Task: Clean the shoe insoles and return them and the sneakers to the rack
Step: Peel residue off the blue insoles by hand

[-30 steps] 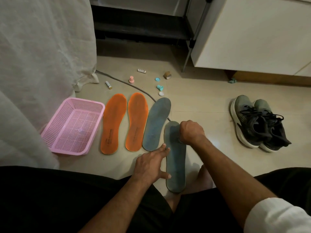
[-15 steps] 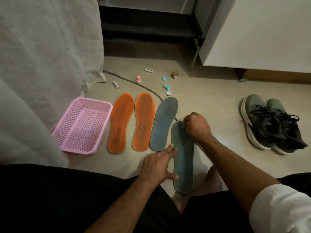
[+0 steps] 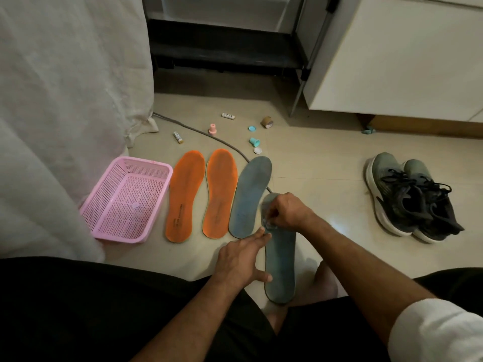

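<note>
While the left hand (image 3: 241, 259) rests flat-fingered on the near blue insole's (image 3: 281, 267) edge, the right hand (image 3: 286, 211) curls over its toe end, pinching something small and pale, too blurred to identify, beside the left fingertips.

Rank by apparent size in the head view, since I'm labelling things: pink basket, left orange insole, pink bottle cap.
1. pink basket
2. left orange insole, narrower than the basket though about as long
3. pink bottle cap, by far the smallest, though farther away
</note>
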